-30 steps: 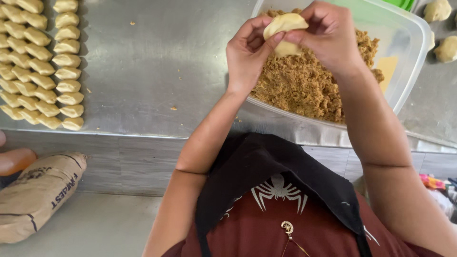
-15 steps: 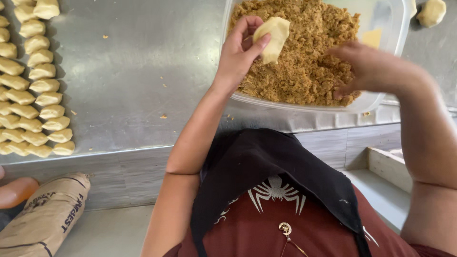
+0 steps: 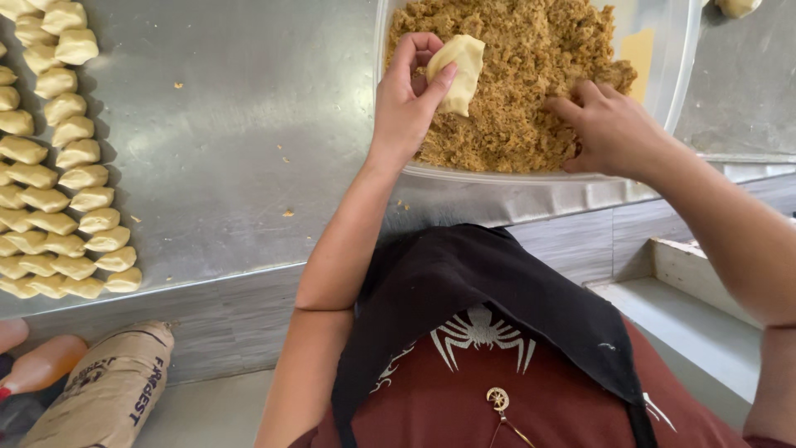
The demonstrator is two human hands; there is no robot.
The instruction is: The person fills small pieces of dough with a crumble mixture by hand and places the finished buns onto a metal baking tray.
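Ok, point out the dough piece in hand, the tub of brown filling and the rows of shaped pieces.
dough piece (image 3: 458, 73), head view, its pale middle.
tub (image 3: 681, 62), head view, clear right wall.
rows of shaped pieces (image 3: 58, 174), head view, a piece mid-rows on the steel table.

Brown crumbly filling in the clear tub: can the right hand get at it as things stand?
Probably yes: the right hand already rests on the filling, and the tub is open-topped with nothing over it.
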